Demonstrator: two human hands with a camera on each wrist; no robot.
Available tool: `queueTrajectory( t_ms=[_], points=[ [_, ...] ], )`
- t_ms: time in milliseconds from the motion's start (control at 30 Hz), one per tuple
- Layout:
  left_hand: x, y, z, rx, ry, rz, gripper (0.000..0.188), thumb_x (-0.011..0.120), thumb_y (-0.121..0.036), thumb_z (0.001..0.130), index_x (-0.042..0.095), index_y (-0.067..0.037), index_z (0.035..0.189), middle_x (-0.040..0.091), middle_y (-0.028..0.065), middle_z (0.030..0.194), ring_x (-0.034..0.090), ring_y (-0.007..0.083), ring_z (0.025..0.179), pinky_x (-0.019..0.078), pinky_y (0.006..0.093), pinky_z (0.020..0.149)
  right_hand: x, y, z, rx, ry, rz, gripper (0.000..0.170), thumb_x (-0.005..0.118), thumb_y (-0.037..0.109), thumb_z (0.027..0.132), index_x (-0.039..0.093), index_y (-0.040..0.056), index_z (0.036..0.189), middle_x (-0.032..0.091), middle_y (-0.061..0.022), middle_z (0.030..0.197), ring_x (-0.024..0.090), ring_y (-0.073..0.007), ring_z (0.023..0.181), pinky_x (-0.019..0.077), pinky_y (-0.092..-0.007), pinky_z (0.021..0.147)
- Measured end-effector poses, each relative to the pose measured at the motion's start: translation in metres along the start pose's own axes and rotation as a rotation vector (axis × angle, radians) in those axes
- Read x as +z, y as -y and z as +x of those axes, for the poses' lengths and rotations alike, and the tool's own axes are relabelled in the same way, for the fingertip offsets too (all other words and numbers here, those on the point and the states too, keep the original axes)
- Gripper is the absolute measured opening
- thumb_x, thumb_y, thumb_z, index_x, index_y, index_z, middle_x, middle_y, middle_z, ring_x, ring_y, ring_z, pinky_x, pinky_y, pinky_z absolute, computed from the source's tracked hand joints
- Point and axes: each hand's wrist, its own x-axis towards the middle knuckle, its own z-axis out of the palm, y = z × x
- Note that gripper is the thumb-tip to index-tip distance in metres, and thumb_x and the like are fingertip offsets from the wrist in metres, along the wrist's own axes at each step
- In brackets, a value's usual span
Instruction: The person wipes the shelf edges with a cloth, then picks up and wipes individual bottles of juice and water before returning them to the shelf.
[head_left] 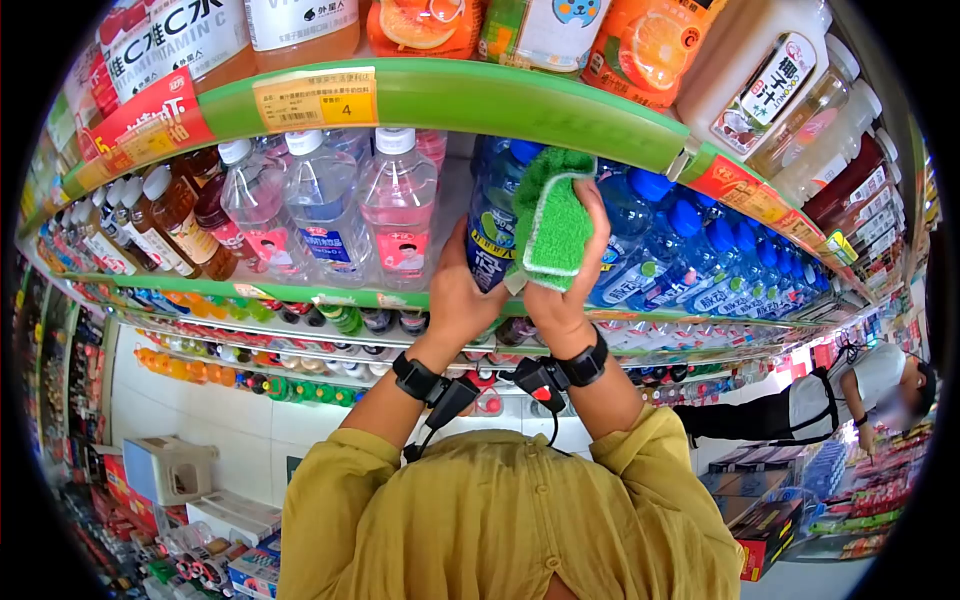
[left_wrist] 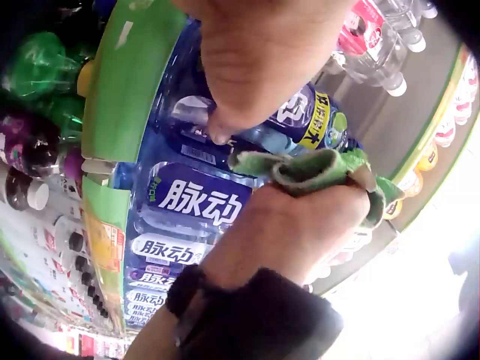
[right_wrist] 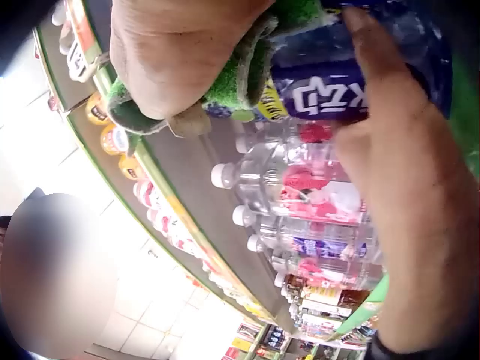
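Note:
A blue sports drink bottle [head_left: 488, 215] with a dark label stands at the front of a shelf, tilted slightly. My left hand [head_left: 464, 300] grips its lower part; in the right wrist view, left fingers [right_wrist: 382, 56] lie along the bottle's side. My right hand [head_left: 572, 290] holds a folded green cloth [head_left: 553, 228] with a pale edge against the bottle's upper right side. The left wrist view shows the cloth [left_wrist: 315, 172] bunched in the right fist close to the bottle's yellow-banded label [left_wrist: 311, 120]. Part of the bottle is hidden behind the cloth and hands.
Clear bottles with pink labels [head_left: 400, 195] stand left of the hands. More blue bottles [head_left: 655, 245] line the shelf to the right. A green shelf edge [head_left: 480, 88] runs above the hands, with juice bottles over it. A person [head_left: 810, 400] stands in the aisle at right.

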Motion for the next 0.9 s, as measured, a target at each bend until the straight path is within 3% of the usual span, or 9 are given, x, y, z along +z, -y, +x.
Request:
queueTrajectory(
  t_ms=[133,333,467,567,600,733,900],
  points=[
    [-0.001,0.014,-0.002,0.032,0.026,-0.005,0.093,0.082,-0.017,0.068,0.032,0.006,0.143,0.055,0.0319,0.125,0.057,0.0457,0.113,0.0485,0.0445,0.094,0.011,-0.006,-0.032,0.016,-0.009,-0.095,0.067,0.056,0.003,0.089,0.024,-0.0041,0.147,0.041,-0.0180,0.139,0.046,-0.0270,0.125,0.0367,-0.0380,0.107],
    [-0.006,0.010,-0.003,0.059,0.052,0.010,0.095,0.080,-0.013,0.067,0.028,0.007,0.145,0.051,0.0344,0.128,0.054,0.0474,0.117,0.0454,0.0460,0.098,0.012,-0.018,-0.058,0.057,0.007,-0.001,0.071,0.054,-0.001,0.089,0.018,-0.0042,0.150,0.043,-0.0171,0.137,0.047,-0.0268,0.121,0.0383,-0.0391,0.104],
    [-0.004,0.017,-0.004,0.091,0.061,0.038,0.096,0.080,-0.014,0.068,0.027,0.006,0.146,0.049,0.0346,0.130,0.053,0.0471,0.118,0.0452,0.0462,0.098,0.004,-0.017,-0.067,0.034,0.055,-0.122,0.081,0.065,0.000,0.077,0.021,-0.0086,0.144,0.040,-0.0271,0.137,0.044,-0.0411,0.124,0.0320,-0.0467,0.108],
    [-0.001,0.017,-0.003,0.037,0.064,-0.012,0.096,0.082,-0.017,0.070,0.026,0.005,0.146,0.050,0.0324,0.132,0.053,0.0462,0.119,0.0454,0.0458,0.098,-0.009,-0.012,-0.082,0.286,0.196,0.041,0.078,0.062,-0.001,0.077,0.021,-0.0091,0.144,0.045,-0.0269,0.132,0.050,-0.0410,0.118,0.0364,-0.0458,0.104],
    [-0.001,0.017,-0.003,0.040,0.073,-0.007,0.096,0.082,-0.019,0.071,0.027,0.004,0.146,0.050,0.0316,0.131,0.054,0.0458,0.118,0.0457,0.0457,0.098,-0.011,-0.013,-0.086,0.263,0.208,0.006,0.074,0.059,-0.002,0.079,0.023,-0.0095,0.143,0.054,-0.0256,0.123,0.056,-0.0404,0.110,0.0424,-0.0442,0.098],
    [-0.002,0.011,-0.002,0.032,0.083,0.030,0.097,0.083,-0.025,0.072,0.027,0.002,0.146,0.051,0.0287,0.131,0.055,0.0442,0.117,0.0468,0.0454,0.096,-0.021,-0.014,-0.090,0.287,0.305,-0.025,0.067,0.058,0.000,0.081,0.027,-0.0084,0.141,0.060,-0.0246,0.115,0.060,-0.0428,0.103,0.0478,-0.0436,0.090],
    [-0.003,0.002,-0.001,-0.031,0.075,0.029,0.095,0.085,-0.028,0.071,0.033,0.003,0.143,0.055,0.0271,0.127,0.057,0.0420,0.115,0.0472,0.0446,0.095,-0.032,-0.004,-0.092,0.423,0.389,0.000,0.069,0.060,0.002,0.083,0.027,-0.0049,0.143,0.058,-0.0286,0.119,0.059,-0.0474,0.106,0.0486,-0.0463,0.090]
  ],
)
